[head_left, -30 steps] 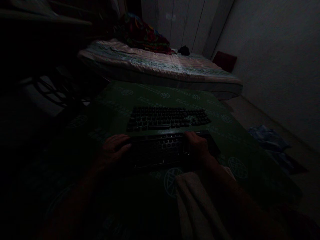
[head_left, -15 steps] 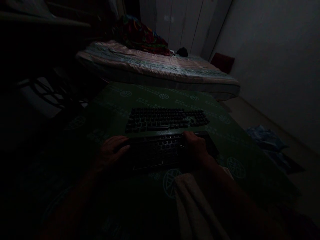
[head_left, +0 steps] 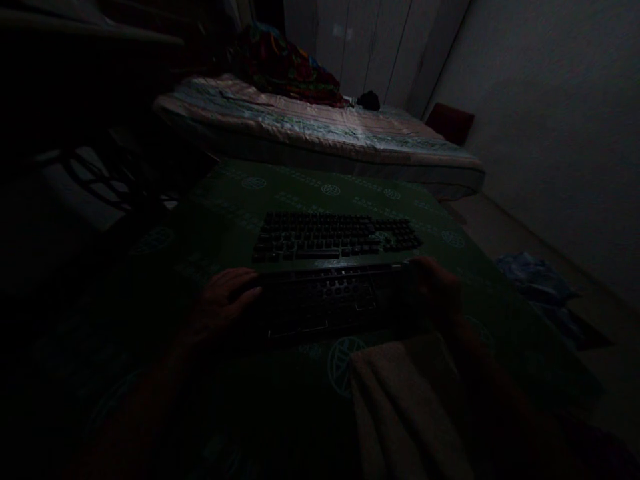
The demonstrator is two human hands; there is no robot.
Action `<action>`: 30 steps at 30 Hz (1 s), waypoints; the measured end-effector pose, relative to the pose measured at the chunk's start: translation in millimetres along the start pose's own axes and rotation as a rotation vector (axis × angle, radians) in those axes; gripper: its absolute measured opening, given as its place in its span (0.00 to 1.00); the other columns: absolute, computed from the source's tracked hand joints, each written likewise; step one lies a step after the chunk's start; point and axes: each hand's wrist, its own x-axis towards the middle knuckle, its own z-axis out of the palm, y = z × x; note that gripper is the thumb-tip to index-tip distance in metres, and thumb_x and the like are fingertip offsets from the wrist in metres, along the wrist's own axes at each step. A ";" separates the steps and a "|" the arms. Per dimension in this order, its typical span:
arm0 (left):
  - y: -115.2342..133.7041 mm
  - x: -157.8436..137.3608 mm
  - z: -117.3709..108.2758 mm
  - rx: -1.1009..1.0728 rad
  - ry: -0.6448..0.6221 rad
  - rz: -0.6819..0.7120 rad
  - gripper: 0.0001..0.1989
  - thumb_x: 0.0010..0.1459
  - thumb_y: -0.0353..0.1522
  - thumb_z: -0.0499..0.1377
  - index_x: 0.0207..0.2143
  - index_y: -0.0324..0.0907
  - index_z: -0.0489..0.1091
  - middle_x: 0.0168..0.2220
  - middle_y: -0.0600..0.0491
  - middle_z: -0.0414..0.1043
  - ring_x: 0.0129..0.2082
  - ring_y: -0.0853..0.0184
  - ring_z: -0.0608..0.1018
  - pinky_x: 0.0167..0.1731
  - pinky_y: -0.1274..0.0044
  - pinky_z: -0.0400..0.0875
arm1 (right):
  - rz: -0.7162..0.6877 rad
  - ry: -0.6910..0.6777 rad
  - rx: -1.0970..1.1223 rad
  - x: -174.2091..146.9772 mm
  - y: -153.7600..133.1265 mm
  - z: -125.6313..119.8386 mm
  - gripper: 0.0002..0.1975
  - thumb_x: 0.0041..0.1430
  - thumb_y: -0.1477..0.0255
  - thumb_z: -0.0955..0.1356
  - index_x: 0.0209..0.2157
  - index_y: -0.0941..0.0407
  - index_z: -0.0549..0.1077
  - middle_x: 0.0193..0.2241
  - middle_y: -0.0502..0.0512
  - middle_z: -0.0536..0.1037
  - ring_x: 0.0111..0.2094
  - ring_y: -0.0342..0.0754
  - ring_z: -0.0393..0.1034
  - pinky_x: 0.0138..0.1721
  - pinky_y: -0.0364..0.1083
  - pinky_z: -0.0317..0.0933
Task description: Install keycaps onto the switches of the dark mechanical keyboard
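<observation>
Rightward went the right hand [head_left: 434, 287], off the middle to the right end of the keyboard base [head_left: 320, 303], its grip too murky to tell, while the left hand [head_left: 227, 293] was clamped on the left end. Stiff and light by its look, it lay between the hands on the table [head_left: 225, 227], seemingly best held by its ends, keycaps [head_left: 320, 235] just beyond.
</observation>
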 end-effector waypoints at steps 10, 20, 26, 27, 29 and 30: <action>-0.8 0.9 -0.6 0.023 -0.010 -0.012 0.36 0.50 0.60 0.45 0.43 0.43 0.73 0.49 0.46 0.73 0.53 0.56 0.71 0.56 0.60 0.63 | -0.026 -0.131 -0.077 -2.2 20.5 17.8 0.12 0.58 0.71 0.60 0.37 0.56 0.74 0.33 0.57 0.78 0.31 0.47 0.71 0.30 0.42 0.59; 1.3 1.2 -2.3 -0.017 -0.017 -0.018 0.36 0.50 0.61 0.46 0.42 0.42 0.73 0.49 0.46 0.73 0.53 0.57 0.71 0.56 0.59 0.63 | 0.146 -0.192 -0.305 -1.7 -1.5 25.4 0.11 0.57 0.78 0.60 0.36 0.57 0.72 0.30 0.57 0.76 0.27 0.46 0.65 0.25 0.42 0.48; 1.7 0.9 -1.0 -0.010 0.003 0.009 0.36 0.50 0.60 0.46 0.42 0.42 0.73 0.48 0.46 0.74 0.51 0.57 0.72 0.55 0.62 0.65 | 0.212 -0.278 -0.278 1.3 -6.6 16.5 0.11 0.56 0.80 0.62 0.38 0.58 0.72 0.32 0.58 0.77 0.29 0.46 0.67 0.27 0.42 0.49; 2.1 0.8 -1.1 -0.005 0.000 0.014 0.36 0.50 0.60 0.45 0.42 0.42 0.73 0.48 0.46 0.74 0.51 0.57 0.72 0.55 0.62 0.65 | 0.220 -0.282 -0.279 1.3 -6.9 15.5 0.11 0.56 0.80 0.62 0.38 0.58 0.72 0.33 0.58 0.77 0.30 0.46 0.68 0.28 0.42 0.50; 2.4 0.8 -1.3 0.011 0.002 0.019 0.37 0.51 0.60 0.45 0.42 0.41 0.73 0.48 0.45 0.74 0.51 0.57 0.72 0.55 0.61 0.64 | 0.237 -0.301 -0.304 2.0 -8.0 14.8 0.11 0.57 0.80 0.61 0.39 0.59 0.72 0.34 0.59 0.77 0.31 0.47 0.68 0.28 0.42 0.50; 2.3 1.0 -1.3 0.018 0.001 0.021 0.36 0.51 0.60 0.45 0.42 0.41 0.73 0.48 0.45 0.74 0.51 0.57 0.72 0.55 0.61 0.64 | 0.240 -0.319 -0.326 2.8 -8.9 14.9 0.11 0.58 0.79 0.60 0.40 0.59 0.72 0.34 0.59 0.77 0.31 0.47 0.68 0.28 0.43 0.50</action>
